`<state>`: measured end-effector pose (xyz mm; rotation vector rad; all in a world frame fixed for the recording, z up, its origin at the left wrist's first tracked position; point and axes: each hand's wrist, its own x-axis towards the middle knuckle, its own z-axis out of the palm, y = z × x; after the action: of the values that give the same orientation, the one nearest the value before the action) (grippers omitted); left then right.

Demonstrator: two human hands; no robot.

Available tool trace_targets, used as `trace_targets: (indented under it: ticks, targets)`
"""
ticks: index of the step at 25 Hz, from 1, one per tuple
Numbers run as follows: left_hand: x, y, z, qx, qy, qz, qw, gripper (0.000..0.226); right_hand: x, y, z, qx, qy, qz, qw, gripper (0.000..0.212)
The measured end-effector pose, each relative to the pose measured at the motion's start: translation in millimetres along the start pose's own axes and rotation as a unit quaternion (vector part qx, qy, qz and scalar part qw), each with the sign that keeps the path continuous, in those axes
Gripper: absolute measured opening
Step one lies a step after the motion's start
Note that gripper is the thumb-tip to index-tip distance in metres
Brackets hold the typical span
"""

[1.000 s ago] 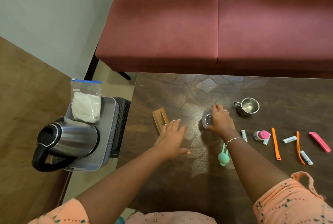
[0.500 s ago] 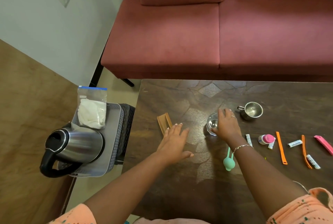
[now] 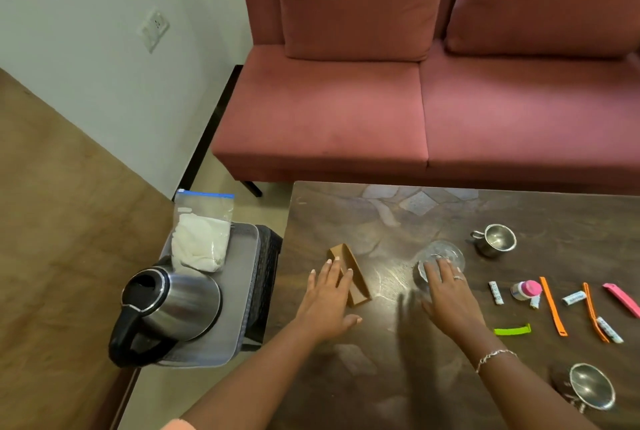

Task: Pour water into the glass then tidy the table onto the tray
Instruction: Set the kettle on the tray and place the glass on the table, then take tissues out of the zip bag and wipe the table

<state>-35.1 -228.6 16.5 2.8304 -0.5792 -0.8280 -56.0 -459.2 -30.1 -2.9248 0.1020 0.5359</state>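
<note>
The left hand (image 3: 329, 301) lies flat, fingers straight, across a narrow brown open box (image 3: 349, 267). The right hand (image 3: 450, 296) touches the near side of the clear drinking glass (image 3: 446, 251) with straight fingers, not wrapped round it. The glass stands on the dark wooden table (image 3: 363, 377). Off the table's left edge, the steel kettle with a black handle (image 3: 169, 305) sits on the grey plastic tray (image 3: 247, 277). To my eye, pouring hasn't begun. Next, a hand must reach across for the kettle's handle and lift it.
</note>
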Motion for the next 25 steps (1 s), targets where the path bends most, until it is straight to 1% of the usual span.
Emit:
trace_targets:
  ticks: [1,2,6,8,12,14,16,18,22,25]
  targets:
    - [-5,-12,-3,-0.003,0.007,-0.002,1.0,0.082,-1,-15,-4,-0.001,0.021,-0.009,1.0,0.067]
    - [-10,-25,-6,-0.005,0.011,-0.007,1.0,0.082,-1,-31,-7,-0.005,0.027,-0.02,0.999,0.066]
    - [-28,-80,-14,-0.023,0.04,-0.045,0.998,0.081,10,-95,-14,-0.001,0.016,-0.06,0.998,0.064]
    - [-33,-99,-20,-0.026,0.047,-0.058,0.997,0.081,13,-116,-19,0.019,0.01,-0.06,0.998,0.061]
    - [-48,-173,-36,-0.039,0.068,-0.108,0.991,0.079,41,-187,-16,0.038,0.0,-0.097,0.995,0.051]
    - [-50,-201,-41,-0.05,0.074,-0.129,0.988,0.078,55,-218,-15,0.047,-0.012,-0.112,0.993,0.055]
    - [-49,-226,-45,-0.062,0.083,-0.145,0.984,0.077,73,-249,-11,0.07,-0.042,-0.129,0.988,0.059]
    - [-47,-251,-45,-0.073,0.093,-0.149,0.982,0.076,93,-279,-10,0.081,-0.07,-0.144,0.984,0.058]
    - [-39,-283,-47,-0.124,0.115,-0.15,0.974,0.076,136,-326,-8,0.113,-0.106,-0.133,0.979,0.056]
    - [-30,-301,-54,-0.169,0.137,-0.151,0.964,0.074,173,-353,-2,0.138,-0.128,-0.103,0.977,0.051]
